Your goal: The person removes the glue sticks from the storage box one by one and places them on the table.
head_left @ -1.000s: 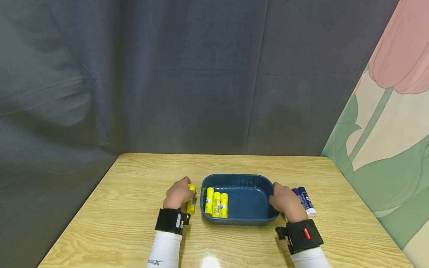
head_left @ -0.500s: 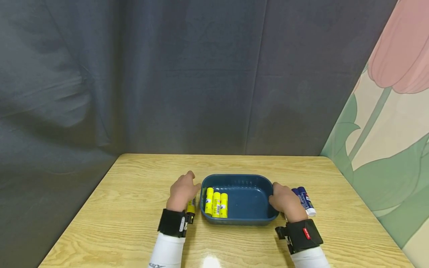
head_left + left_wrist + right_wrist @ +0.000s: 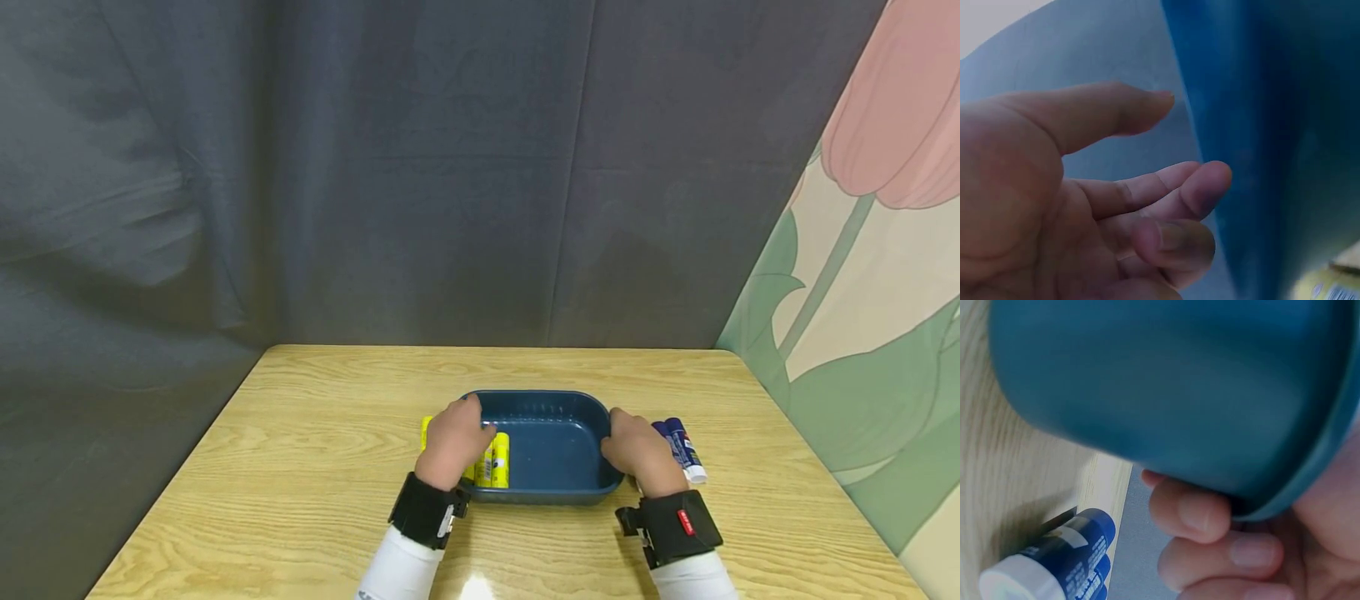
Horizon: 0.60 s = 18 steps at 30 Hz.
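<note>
A dark blue oblong plastic tray (image 3: 558,454) lies on the table. My right hand (image 3: 637,450) grips its right end, and in the right wrist view curled fingers (image 3: 1194,512) sit under the rim. My left hand (image 3: 456,437) is over the tray's left end; in the left wrist view its thumb and fingers are apart with nothing between them. Yellow glue sticks (image 3: 501,460) lie side by side in the tray, partly covered by the left hand. Another yellow stick (image 3: 425,427) shows outside, left of the tray, mostly hidden behind that hand.
Blue glue sticks with white ends (image 3: 686,450) lie on the wooden table (image 3: 300,483) just right of the right hand. A dark grey curtain (image 3: 420,208) hangs behind the table. A flower-patterned wall surface (image 3: 862,292) stands at the right.
My left hand has moved right, from beside the loose yellow glue stick to over the tray's left end, leaving that stick on the table. The right hand and tray have stayed put.
</note>
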### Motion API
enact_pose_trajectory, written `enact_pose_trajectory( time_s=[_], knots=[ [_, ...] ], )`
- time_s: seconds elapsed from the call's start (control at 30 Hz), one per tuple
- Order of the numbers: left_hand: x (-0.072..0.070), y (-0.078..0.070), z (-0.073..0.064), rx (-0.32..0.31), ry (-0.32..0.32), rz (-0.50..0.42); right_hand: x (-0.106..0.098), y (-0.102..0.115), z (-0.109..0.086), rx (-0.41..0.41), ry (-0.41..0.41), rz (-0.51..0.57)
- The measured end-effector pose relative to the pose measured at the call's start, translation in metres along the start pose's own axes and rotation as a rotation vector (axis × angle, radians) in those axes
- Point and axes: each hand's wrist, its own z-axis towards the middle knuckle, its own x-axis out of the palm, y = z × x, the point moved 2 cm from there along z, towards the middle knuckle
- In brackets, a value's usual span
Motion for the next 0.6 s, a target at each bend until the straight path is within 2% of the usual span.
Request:
enact_pose_trajectory(
  time_s=[0.17, 0.37, 0.6],
  knots=[
    [0.016, -0.007, 0.001, 0.024, 0.04, 0.074, 0.0, 0.0, 0.0, -0.001, -0.001, 0.001],
    [0.03, -0.012, 0.002, 0.021, 0.089, 0.149, 0.001, 0.0, -0.001, 0.001, 0.007, 0.013],
    [0.037, -0.016, 0.004, 0.031, 0.079, 0.197, 0.0, 0.0, -0.001, 0.005, 0.007, 0.013]
  ],
)
